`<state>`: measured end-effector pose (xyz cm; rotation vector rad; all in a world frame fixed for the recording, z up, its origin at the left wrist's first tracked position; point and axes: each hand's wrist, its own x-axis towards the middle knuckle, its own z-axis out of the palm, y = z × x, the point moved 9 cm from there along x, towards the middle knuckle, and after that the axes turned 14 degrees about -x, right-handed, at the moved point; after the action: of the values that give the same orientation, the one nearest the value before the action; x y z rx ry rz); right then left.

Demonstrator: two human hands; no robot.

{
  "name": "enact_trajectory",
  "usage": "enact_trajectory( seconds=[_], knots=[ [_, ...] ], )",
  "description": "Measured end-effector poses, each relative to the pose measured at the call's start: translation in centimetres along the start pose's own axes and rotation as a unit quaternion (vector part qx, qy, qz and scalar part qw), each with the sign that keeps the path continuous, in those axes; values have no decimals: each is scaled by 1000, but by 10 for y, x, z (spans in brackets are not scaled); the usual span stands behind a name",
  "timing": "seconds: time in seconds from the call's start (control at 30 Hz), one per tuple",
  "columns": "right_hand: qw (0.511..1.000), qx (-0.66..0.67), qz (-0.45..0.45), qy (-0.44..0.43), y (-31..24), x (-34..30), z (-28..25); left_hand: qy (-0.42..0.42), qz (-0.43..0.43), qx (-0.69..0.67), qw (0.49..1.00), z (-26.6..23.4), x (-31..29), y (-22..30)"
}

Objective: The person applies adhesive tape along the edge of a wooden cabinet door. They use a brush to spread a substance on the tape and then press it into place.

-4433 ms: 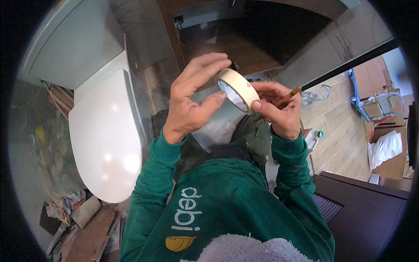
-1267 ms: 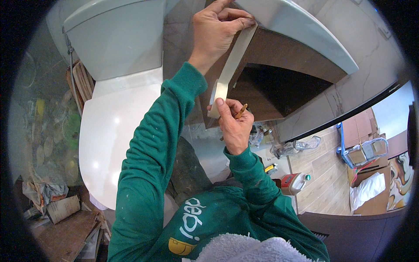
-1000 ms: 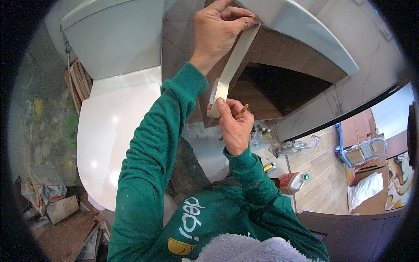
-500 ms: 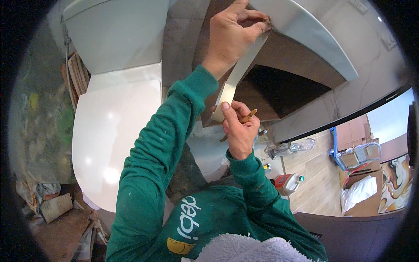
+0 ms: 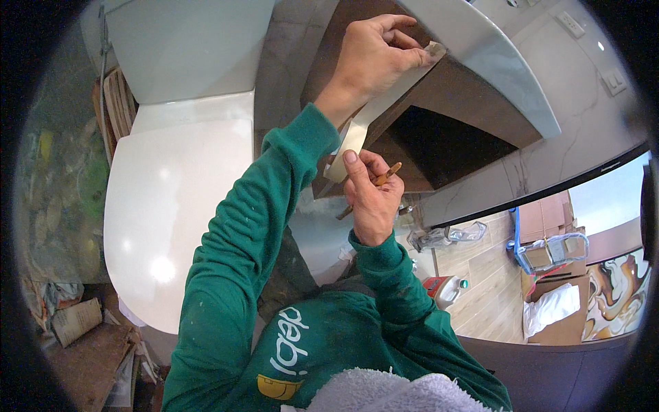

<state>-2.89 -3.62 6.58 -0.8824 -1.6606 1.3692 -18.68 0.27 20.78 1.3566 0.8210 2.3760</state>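
Note:
My left hand [image 5: 374, 60] is at the upper middle, its thumb and a finger at the free end of a strip of cream masking tape [image 5: 392, 95], other fingers loosely bent. That end meets the brown cabinet [image 5: 473, 86] just under the white basin's rim [image 5: 511, 69]. The strip runs slantwise down to my right hand [image 5: 374, 202], which grips the tape roll [image 5: 334, 169] with the thumb on top. Across the same right fingers lies a thin yellow-brown stick-like tool [image 5: 388, 174], its kind unclear. A dark opening [image 5: 439, 147] shows in the cabinet beside the hands.
A white toilet [image 5: 178, 206] with its lid down stands at the left. To the right are a red-labelled jug [image 5: 446, 291], a clear plastic-wrapped item [image 5: 449, 235], a blue-framed trolley [image 5: 549, 253] and a white bag [image 5: 551, 309]. Boards and scraps [image 5: 86, 350] lie lower left.
My left hand's upper fingers have lifted and spread from the tape end, while the thumb stays by it. My right hand keeps the roll and tool. The whole view has shifted slightly.

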Motion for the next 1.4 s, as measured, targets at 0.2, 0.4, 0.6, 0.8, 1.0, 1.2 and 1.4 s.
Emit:
enact_trajectory(
  seconds=[0.2, 0.4, 0.6, 0.8, 1.0, 1.2, 1.4],
  knots=[
    [1000, -23, 5, 11, 1, 1, 0, -24, -1, -32, 999, 5, 2, -14],
    [1000, -13, -1, 24, 1, 4, -3, -19, -58, -140, 988, 3, 6, -18],
    [1000, -7, -9, 24, -3, 6, -5, -30, -103, -239, 965, 8, 10, -28],
    [1000, -7, -2, 24, 0, 5, -5, -12, -62, -209, 976, 7, 12, -36],
    [1000, 0, 2, 14, 3, 5, -3, -24, -76, -249, 965, 7, 11, -42],
    [1000, -2, -5, 15, 1, 3, -3, -18, -80, -236, 968, 8, 11, -41],
    [1000, -3, 0, 16, 0, 2, -3, -19, -81, -221, 972, 9, 10, -38]
  ],
)
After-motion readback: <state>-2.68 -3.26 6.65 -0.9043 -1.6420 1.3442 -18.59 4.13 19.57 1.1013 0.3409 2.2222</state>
